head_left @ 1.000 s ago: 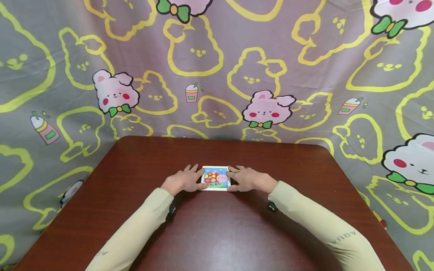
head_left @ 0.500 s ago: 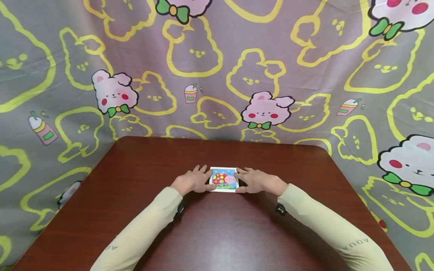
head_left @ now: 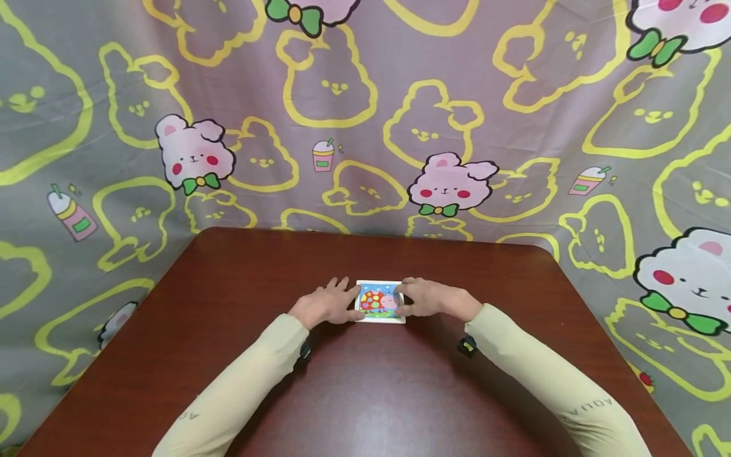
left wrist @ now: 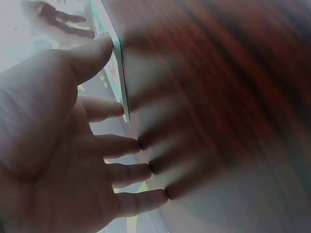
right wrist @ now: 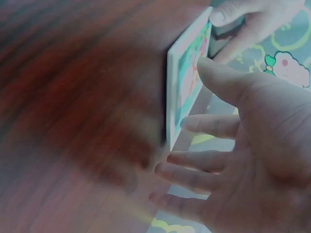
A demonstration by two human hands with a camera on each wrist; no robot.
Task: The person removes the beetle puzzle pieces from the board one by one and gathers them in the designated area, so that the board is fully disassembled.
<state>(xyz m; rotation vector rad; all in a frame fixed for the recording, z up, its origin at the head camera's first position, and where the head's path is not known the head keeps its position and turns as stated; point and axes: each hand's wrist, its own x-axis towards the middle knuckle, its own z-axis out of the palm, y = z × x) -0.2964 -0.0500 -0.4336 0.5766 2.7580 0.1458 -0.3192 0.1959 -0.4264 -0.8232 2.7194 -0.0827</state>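
A flat, white-framed square picture (head_left: pixel 377 301) of a red spotted ladybug lies on the brown table. My left hand (head_left: pixel 325 305) rests at its left side, thumb and index finger touching the frame and the other fingers spread on the tabletop. On the right side, my right hand (head_left: pixel 429 299) reaches thumb and index finger over the printed face. In the left wrist view, the thumb (left wrist: pixel 99 53) lies against the thin board edge (left wrist: pixel 118 73). The right wrist view has the right thumb (right wrist: pixel 218 80) and index finger at the picture, other fingers extended beyond its far edge.
The brown wooden table (head_left: pixel 365 387) has rounded far corners. A grey curtain (head_left: pixel 365 114) with yellow outlines and pink cartoon bunnies hangs behind and at both sides. Small black devices (head_left: pixel 468 346) sit under the wrists.
The picture and both hands have shifted slightly right in the head view. The right hand has moved from the right edge inward, its thumb and index finger now over the picture.
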